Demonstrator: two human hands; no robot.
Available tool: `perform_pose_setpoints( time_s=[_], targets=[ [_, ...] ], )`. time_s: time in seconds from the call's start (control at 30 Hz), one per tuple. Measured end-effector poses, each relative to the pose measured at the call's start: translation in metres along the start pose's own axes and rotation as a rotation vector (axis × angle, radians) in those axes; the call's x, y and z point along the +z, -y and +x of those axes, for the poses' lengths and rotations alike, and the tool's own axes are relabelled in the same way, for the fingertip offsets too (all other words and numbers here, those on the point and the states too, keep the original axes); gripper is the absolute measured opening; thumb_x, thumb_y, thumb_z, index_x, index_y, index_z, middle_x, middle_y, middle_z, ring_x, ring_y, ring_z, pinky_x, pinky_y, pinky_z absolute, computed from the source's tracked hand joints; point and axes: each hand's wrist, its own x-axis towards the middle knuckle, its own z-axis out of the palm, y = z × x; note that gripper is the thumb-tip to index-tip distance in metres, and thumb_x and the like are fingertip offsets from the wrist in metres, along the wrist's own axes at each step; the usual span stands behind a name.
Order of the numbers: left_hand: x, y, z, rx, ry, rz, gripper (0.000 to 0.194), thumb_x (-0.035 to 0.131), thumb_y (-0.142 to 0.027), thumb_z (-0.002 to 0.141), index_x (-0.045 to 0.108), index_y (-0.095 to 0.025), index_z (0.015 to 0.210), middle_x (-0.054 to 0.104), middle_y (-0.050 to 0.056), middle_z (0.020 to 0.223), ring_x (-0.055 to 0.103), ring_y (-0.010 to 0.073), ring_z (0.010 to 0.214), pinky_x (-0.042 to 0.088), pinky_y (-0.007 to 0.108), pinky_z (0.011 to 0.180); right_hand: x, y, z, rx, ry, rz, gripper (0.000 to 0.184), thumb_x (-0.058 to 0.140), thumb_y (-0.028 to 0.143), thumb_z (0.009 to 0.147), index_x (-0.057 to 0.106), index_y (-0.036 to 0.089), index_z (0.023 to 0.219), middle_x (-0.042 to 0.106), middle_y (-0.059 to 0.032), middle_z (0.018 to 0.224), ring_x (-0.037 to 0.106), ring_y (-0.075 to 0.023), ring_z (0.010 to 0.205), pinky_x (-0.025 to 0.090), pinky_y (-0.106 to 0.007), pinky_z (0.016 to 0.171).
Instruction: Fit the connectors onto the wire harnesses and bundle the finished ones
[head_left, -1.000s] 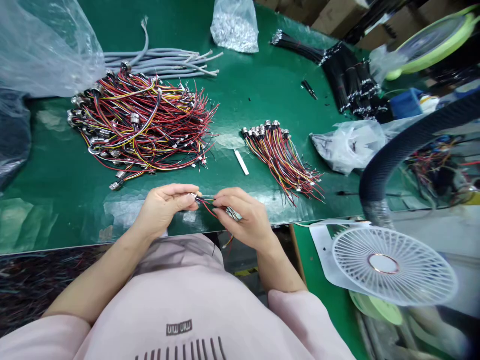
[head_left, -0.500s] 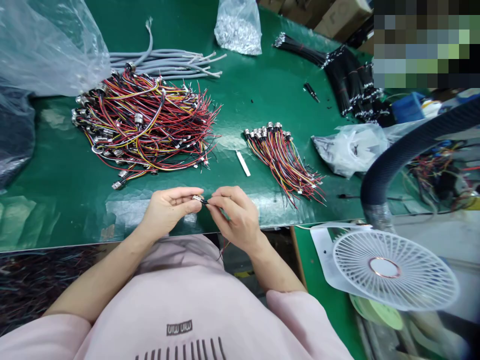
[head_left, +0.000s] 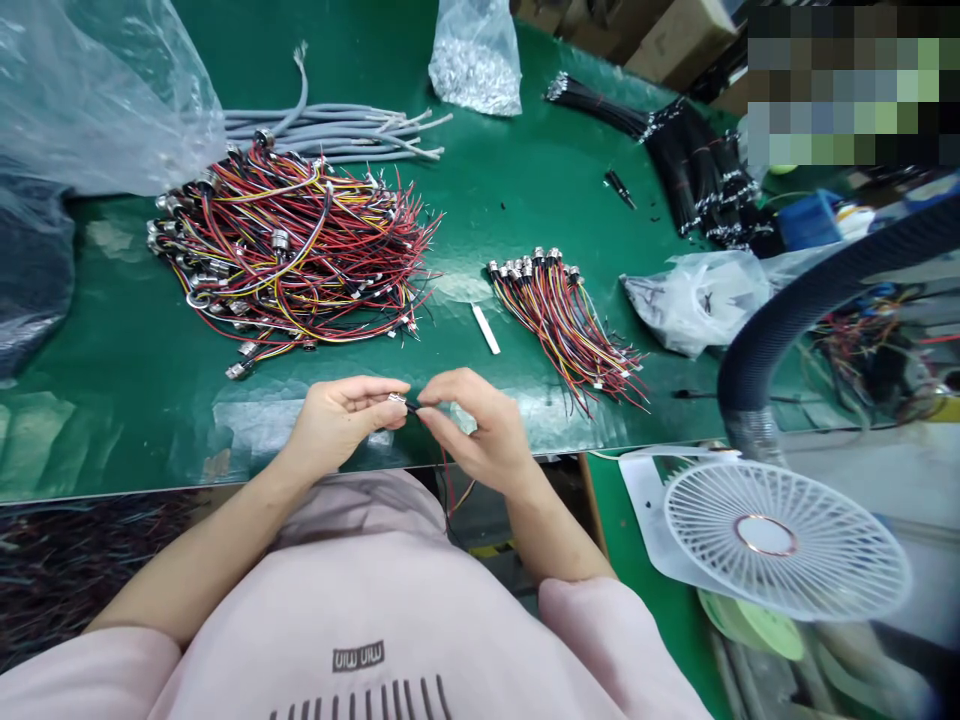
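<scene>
At the front edge of a green bench (head_left: 150,400), in the lower centre of the frame, you are working on a metal circular connector (head_left: 397,399). Your left hand (head_left: 330,425) is pinching its shell between thumb and fingers; the thumb and forefinger of your right hand (head_left: 487,430) appear to be pinching the dark sleeve (head_left: 412,408) at its rear. Loose wires (head_left: 445,470) are hanging below your right hand. This one piece is looking partway through, though its exact stage is too small to tell.

A combed bundle of wired connectors (head_left: 559,315) is lying right of centre, probably representing those done; a far larger tangled heap of wired connectors (head_left: 300,250) is filling the left of the frame, likely awaiting its turn. Between them, a white stick (head_left: 485,328) is resting untouched.
</scene>
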Motion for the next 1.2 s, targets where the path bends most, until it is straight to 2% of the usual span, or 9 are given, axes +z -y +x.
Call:
perform_pose_setpoints(
  time_s=[0.07, 0.17, 0.27, 0.37, 0.5, 0.7, 0.83, 1.0, 1.2],
  targets=[
    [0.000, 0.000, 0.001, 0.019, -0.002, 0.009, 0.027, 0.083, -0.027, 0.060, 0.076, -0.015, 0.083, 0.073, 0.001, 0.062, 0.066, 0.0112, 0.056, 0.054, 0.020, 0.058, -0.004, -0.001, -0.001, 0.097, 0.053, 0.138, 0.012, 0.062, 0.025, 0.088, 0.058, 0.020, 0.099, 0.067, -0.0036, 0.091, 0.065, -0.0129, 0.082, 0.054, -0.026, 0.075],
    [-0.001, 0.001, 0.002, 0.047, -0.014, 0.022, 0.026, 0.082, -0.032, 0.062, 0.074, -0.013, 0.080, 0.071, 0.001, 0.060, 0.064, 0.0114, 0.053, 0.052, 0.021, 0.055, -0.004, -0.001, -0.007, 0.132, 0.083, 0.095, 0.029, 0.071, 0.030, 0.081, 0.056, 0.021, 0.103, 0.066, -0.0026, 0.092, 0.065, -0.0133, 0.079, 0.054, -0.025, 0.073],
    [-0.003, 0.003, 0.004, 0.059, -0.006, 0.063, 0.025, 0.079, -0.035, 0.066, 0.071, -0.013, 0.075, 0.069, 0.001, 0.059, 0.062, 0.0106, 0.050, 0.051, 0.020, 0.052, -0.001, -0.001, -0.012, 0.074, 0.034, -0.078, 0.016, 0.065, 0.022, 0.084, 0.057, 0.020, 0.098, 0.066, -0.0022, 0.086, 0.064, -0.0130, 0.076, 0.052, -0.024, 0.070],
    [-0.004, 0.005, 0.005, 0.063, 0.013, 0.116, 0.025, 0.076, -0.037, 0.070, 0.067, -0.014, 0.069, 0.067, 0.000, 0.056, 0.059, 0.0091, 0.047, 0.049, 0.019, 0.050, 0.001, -0.001, -0.012, 0.029, 0.007, -0.142, 0.005, 0.056, 0.016, 0.089, 0.060, 0.019, 0.090, 0.068, -0.0023, 0.081, 0.064, -0.0119, 0.075, 0.050, -0.022, 0.069],
    [-0.004, 0.006, 0.005, 0.064, 0.030, 0.132, 0.028, 0.074, -0.040, 0.072, 0.064, -0.015, 0.065, 0.065, -0.001, 0.054, 0.057, 0.0084, 0.046, 0.047, 0.018, 0.048, 0.001, -0.002, -0.008, 0.047, 0.057, -0.065, 0.007, 0.057, 0.016, 0.088, 0.062, 0.018, 0.084, 0.069, -0.0006, 0.078, 0.063, -0.0100, 0.070, 0.048, -0.020, 0.065],
    [-0.004, 0.005, 0.006, 0.046, 0.040, 0.142, 0.035, 0.072, -0.048, 0.073, 0.061, -0.016, 0.063, 0.064, 0.000, 0.054, 0.056, 0.0094, 0.045, 0.046, 0.020, 0.048, 0.006, -0.004, -0.003, 0.100, 0.045, -0.001, 0.010, 0.059, 0.018, 0.086, 0.061, 0.018, 0.076, 0.063, 0.0022, 0.067, 0.056, -0.0082, 0.060, 0.044, -0.019, 0.059],
    [-0.003, 0.004, 0.006, 0.042, 0.038, 0.165, 0.037, 0.071, -0.049, 0.073, 0.059, -0.016, 0.061, 0.063, 0.000, 0.053, 0.055, 0.0093, 0.044, 0.045, 0.020, 0.047, 0.007, -0.004, 0.000, 0.144, 0.034, 0.067, 0.010, 0.059, 0.019, 0.085, 0.062, 0.018, 0.076, 0.064, 0.0022, 0.068, 0.055, -0.0078, 0.060, 0.044, -0.019, 0.058],
    [0.000, 0.002, 0.005, 0.030, 0.032, 0.169, 0.038, 0.072, -0.048, 0.072, 0.057, -0.016, 0.058, 0.061, -0.001, 0.051, 0.053, 0.0087, 0.044, 0.044, 0.019, 0.046, 0.003, -0.002, 0.002, 0.199, 0.084, 0.178, 0.004, 0.061, 0.018, 0.084, 0.065, 0.017, 0.084, 0.068, 0.0016, 0.073, 0.059, -0.0074, 0.062, 0.046, -0.018, 0.059],
    [-0.002, 0.003, 0.005, 0.024, 0.034, 0.169, 0.038, 0.070, -0.047, 0.074, 0.056, -0.016, 0.057, 0.060, -0.001, 0.050, 0.052, 0.0083, 0.042, 0.043, 0.019, 0.044, 0.009, -0.003, 0.004, 0.267, 0.098, 0.214, 0.008, 0.062, 0.021, 0.084, 0.064, 0.017, 0.077, 0.064, 0.0021, 0.067, 0.057, -0.0077, 0.058, 0.046, -0.020, 0.058]
  ],
)
